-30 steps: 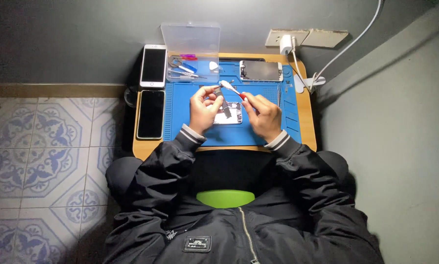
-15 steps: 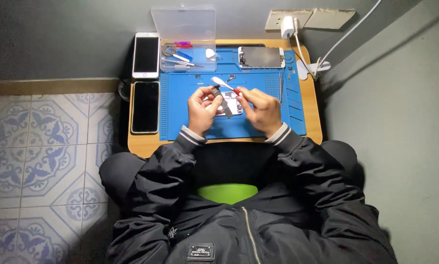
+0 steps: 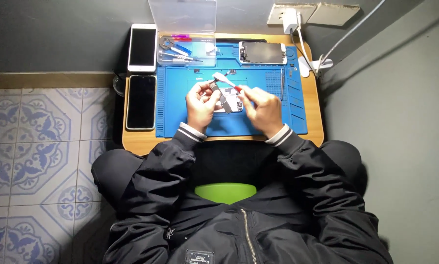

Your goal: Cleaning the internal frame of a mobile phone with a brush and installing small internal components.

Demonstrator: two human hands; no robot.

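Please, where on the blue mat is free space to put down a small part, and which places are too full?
The blue mat is bare along its left side, between the black phone and the left hand, and along the near edge below both wrists. It is crowded in the middle around the opened phone under the right hand, and at the far edge by the clear tool box.

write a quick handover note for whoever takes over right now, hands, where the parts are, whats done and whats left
Left hand: pinching a small dark part above the blue repair mat.
Right hand: gripping a white, red-collared tool, its tip angled toward the left fingers.
Opened phone: lies on the mat between both hands, insides showing, partly hidden.
Detached screen: at the mat's far edge. Tweezers: on the mat, right side.
Clear parts box: open, with tools inside. White phone and black phone: left of the mat.
Done: phone opened, screen off.
Left: phone still open, screen not refitted.
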